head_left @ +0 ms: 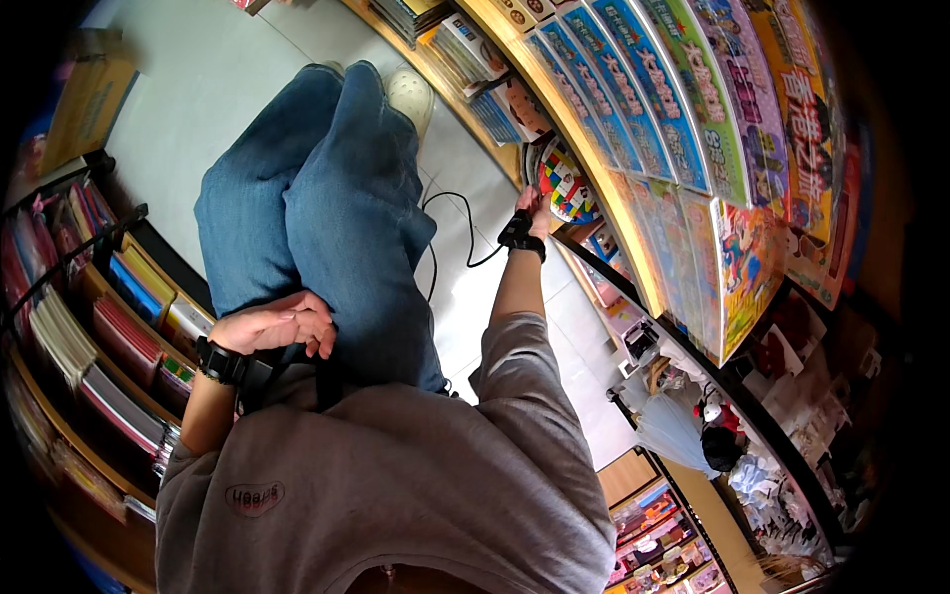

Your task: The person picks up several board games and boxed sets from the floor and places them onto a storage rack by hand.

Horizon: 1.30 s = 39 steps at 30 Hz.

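Observation:
My right hand reaches to a low shelf on the right, its fingers closed at the near edge of a book with a bright multicoloured block pattern. The fingertips are partly hidden there, and the book is partly covered by the shelf board above. My left hand rests palm up over my lap, fingers loosely bent and apart, with nothing in it. Both wrists carry black strapped devices; the right one sits just behind the hand.
On the right, a wooden shelf bears rows of colourful picture books. More books stand beneath it. To the left are racks of notebooks and a cardboard box. A black cable hangs over the tiled floor. Bagged goods hang at lower right.

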Each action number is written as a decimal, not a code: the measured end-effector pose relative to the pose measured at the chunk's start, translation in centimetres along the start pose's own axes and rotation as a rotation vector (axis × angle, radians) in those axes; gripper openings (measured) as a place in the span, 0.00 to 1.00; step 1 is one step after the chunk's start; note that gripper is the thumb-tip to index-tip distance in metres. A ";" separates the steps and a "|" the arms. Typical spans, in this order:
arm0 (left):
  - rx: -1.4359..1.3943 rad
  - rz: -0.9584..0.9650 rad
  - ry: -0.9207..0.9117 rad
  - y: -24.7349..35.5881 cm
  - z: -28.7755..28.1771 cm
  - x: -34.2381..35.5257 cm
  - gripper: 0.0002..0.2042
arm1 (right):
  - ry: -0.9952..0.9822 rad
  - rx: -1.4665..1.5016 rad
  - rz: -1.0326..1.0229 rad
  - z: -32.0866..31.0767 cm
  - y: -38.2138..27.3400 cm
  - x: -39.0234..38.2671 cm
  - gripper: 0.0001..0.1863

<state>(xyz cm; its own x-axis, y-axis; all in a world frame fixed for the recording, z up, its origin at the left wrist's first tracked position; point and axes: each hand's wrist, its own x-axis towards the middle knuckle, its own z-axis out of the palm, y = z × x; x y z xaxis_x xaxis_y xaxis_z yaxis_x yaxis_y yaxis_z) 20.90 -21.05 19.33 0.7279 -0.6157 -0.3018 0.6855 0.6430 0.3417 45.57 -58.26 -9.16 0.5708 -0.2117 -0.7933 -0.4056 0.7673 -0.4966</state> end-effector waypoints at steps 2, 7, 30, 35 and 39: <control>0.010 0.007 -0.022 0.0 0.0 0.1 0.20 | -0.131 0.011 -0.096 -0.4 1.1 -2.4 0.18; 0.071 -0.051 -0.092 -0.1 0.7 1.3 0.20 | -0.293 -0.033 -0.036 -4.2 0.8 -10.2 0.17; 0.219 -0.110 0.009 -1.9 2.1 2.8 0.19 | 0.115 -0.232 0.113 -22.5 5.8 -9.5 0.16; 0.195 -0.097 0.078 -1.8 1.3 1.8 0.21 | 0.069 -0.235 0.147 -17.8 6.1 -8.5 0.18; 0.154 -0.070 0.134 -1.8 1.0 1.3 0.21 | 0.237 -0.034 0.253 -17.1 6.5 -8.8 0.18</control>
<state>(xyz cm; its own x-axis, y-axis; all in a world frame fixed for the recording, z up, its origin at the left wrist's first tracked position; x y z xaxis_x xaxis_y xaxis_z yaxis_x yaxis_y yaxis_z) 20.60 -23.48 19.24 0.6814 -0.5838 -0.4414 0.7312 0.5174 0.4446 25.73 -61.73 -11.41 0.2689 -0.1547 -0.9507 -0.5389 0.7939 -0.2816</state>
